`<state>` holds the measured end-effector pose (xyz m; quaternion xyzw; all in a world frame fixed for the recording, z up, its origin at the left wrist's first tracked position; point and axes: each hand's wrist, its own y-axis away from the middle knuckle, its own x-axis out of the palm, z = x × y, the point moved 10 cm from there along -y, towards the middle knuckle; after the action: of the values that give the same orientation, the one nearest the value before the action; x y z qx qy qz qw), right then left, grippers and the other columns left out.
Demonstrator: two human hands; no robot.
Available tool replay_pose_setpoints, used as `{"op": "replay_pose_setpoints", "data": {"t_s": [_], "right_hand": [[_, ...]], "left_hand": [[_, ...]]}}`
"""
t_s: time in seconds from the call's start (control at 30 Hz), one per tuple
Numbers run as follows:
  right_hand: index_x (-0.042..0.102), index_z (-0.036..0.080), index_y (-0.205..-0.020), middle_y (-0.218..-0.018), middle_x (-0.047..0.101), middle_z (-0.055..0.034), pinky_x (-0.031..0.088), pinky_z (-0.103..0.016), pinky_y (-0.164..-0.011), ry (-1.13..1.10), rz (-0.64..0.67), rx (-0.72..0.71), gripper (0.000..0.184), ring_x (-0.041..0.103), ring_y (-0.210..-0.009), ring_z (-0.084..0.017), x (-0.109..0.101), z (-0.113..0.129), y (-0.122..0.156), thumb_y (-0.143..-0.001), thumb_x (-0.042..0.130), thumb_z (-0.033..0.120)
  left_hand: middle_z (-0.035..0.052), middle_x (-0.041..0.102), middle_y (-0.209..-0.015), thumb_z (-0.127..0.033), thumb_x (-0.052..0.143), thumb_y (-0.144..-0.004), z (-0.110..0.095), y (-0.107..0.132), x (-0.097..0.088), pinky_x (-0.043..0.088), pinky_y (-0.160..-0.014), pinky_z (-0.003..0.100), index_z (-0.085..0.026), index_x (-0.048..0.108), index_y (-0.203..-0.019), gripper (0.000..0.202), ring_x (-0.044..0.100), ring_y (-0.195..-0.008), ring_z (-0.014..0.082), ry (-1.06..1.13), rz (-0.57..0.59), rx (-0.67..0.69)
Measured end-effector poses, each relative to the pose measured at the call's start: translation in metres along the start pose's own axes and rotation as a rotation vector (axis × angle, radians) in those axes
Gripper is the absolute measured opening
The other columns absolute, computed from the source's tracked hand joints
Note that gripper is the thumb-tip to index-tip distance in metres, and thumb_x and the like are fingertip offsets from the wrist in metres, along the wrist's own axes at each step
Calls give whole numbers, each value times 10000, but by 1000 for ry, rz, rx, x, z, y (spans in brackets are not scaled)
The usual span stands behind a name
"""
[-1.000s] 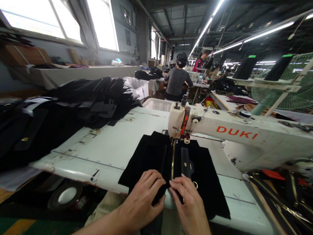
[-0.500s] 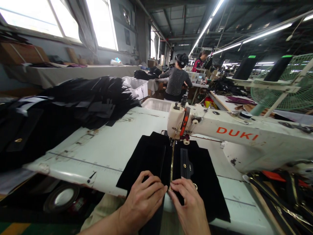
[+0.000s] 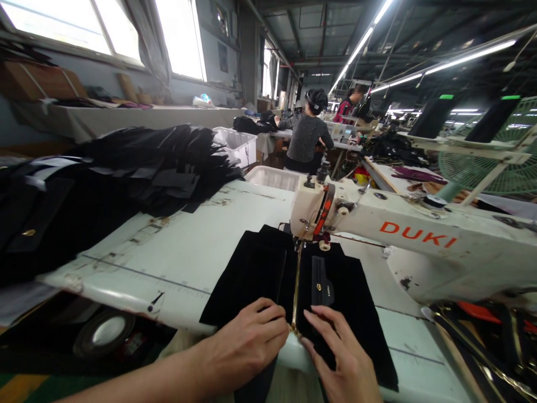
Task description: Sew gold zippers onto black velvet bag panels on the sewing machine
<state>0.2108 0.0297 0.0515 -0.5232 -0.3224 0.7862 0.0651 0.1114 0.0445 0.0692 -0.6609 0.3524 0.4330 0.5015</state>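
A black fabric panel (image 3: 247,274) lies on the pale table under the needle of a white sewing machine (image 3: 361,215). Down its middle runs a gold-toothed zipper (image 3: 297,285), reaching from the presser foot to the table's front edge. My left hand (image 3: 255,338) pinches the zipper at its near end, beside the left tape. Just right of that end is my right hand (image 3: 342,350), thumb and fingers spread apart with nothing between them. A dark patch with a small gold fitting (image 3: 319,282) sits on the panel's right half.
A large heap of black fabric pieces (image 3: 168,165) covers the table's left side. Gold-toothed zippers (image 3: 490,358) lie at the lower right. Beyond the table stand white bins (image 3: 274,174). A person (image 3: 309,134) sits working farther back. Thread cones (image 3: 432,117) and a green fan (image 3: 470,168) stand right.
My right hand has let go of the zipper's near end and moved slightly right, its fingers opening. My left hand remains at the zipper. The whole view has shifted a little.
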Motion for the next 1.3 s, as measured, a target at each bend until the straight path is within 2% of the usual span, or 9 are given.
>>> {"op": "replay_pose_setpoints", "data": {"t_s": [0.1,0.17,0.37,0.47,0.67,0.77,0.93,1.2,1.3], "right_hand": [[612,216,-1191,-1127,657,-68,590,-299,-855,101,-68,-55,283,661,-1043,-204,-11,0,1,-930,541,301],[622,209,-1173,-1109,672,-59,589,-335,-872,120,-102,-122,272,659,-1055,-212,-13,7,0,-936,512,287],[577,212,-1280,-1144,668,-47,576,-407,-923,168,0,-257,384,659,-1060,-210,10,14,0,-900,526,213],[591,215,-1264,-1069,679,-57,586,-420,-906,160,9,-267,381,681,-982,-201,15,14,-1,-888,530,203],[656,207,-1069,-924,677,-38,574,-412,-935,71,-67,-198,185,689,-854,-161,14,13,-7,-894,596,194],[656,202,-1048,-902,675,-35,566,-425,-947,53,-78,-192,172,688,-837,-158,13,14,-8,-888,603,173],[646,207,-1017,-876,676,-24,587,-427,-906,48,-77,-189,148,686,-809,-156,12,17,-11,-880,609,162],[634,207,-976,-844,673,-11,587,-384,-902,38,-121,-201,123,683,-784,-146,12,19,-11,-873,605,148],[624,201,-946,-822,660,-15,581,-350,-902,43,-177,-171,84,682,-787,-143,9,18,-10,-885,595,150]], "left_hand": [[62,598,-906,-68,468,-980,1,0,3,429,-885,344,-96,563,-930,111,542,-895,200,-1,11,1],[55,590,-897,-82,478,-980,7,1,6,418,-889,346,-109,565,-949,96,538,-886,192,8,1,-28],[41,591,-970,-93,578,-877,27,5,-1,405,-884,325,-177,622,-1005,159,549,-916,181,194,-113,-130],[53,611,-1042,-65,585,-855,33,7,-5,413,-897,328,-191,640,-1029,222,560,-957,191,260,-167,-165],[67,669,-962,-48,521,-916,33,13,-15,464,-890,312,-144,602,-1036,173,616,-913,171,373,-306,-125],[75,679,-979,-53,528,-927,34,16,-22,487,-870,296,-140,598,-1048,165,630,-933,170,362,-363,-129],[94,698,-1057,-24,497,-926,22,14,-23,475,-923,349,-109,576,-1145,247,634,-1024,199,243,-354,-44],[142,683,-1089,-3,396,-952,14,13,-16,498,-930,365,-52,574,-1146,268,629,-1020,223,172,-272,10],[150,681,-1082,-2,404,-955,13,15,-14,526,-897,359,-42,586,-1122,251,634,-994,227,178,-274,24]]}}
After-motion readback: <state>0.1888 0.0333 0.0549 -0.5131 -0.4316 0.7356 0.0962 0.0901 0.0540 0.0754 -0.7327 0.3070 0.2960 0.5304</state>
